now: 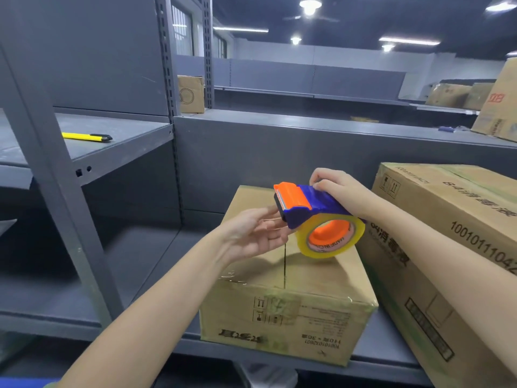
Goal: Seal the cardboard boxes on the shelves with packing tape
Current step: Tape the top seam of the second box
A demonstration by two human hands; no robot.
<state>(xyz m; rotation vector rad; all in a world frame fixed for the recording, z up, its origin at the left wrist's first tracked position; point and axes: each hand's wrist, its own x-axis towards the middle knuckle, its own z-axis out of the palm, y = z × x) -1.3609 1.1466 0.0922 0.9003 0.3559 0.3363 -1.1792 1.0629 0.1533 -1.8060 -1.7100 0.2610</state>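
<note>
Tape in a clear roll (pixel 330 256) sits in a blue and orange tape tool (pixel 310 203). The right hand (pixel 335 189) has its grip tight round the back of the tape tool and holds it up. The roll hangs low over the top of the small box (pixel 279 312), and it is hard to tell if they touch.

The left hand (pixel 257 233) has a wide grip, with its fingers almost straight. Its fingertips (pixel 279 228) are at the front of the tape tool, under the orange part. Whether they hold the end of the tape cannot be seen.

The small box stands on the gray shelf (pixel 156 264), near and in the middle. Its top flaps are down, with a dark line (pixel 284 264) between them. A big box (pixel 453 208) lies just beside it on the right, and it looks tilted.

On a higher shelf to the left lies a yellow knife (pixel 84 136). Far back stands another brown box (pixel 190 93).
</note>
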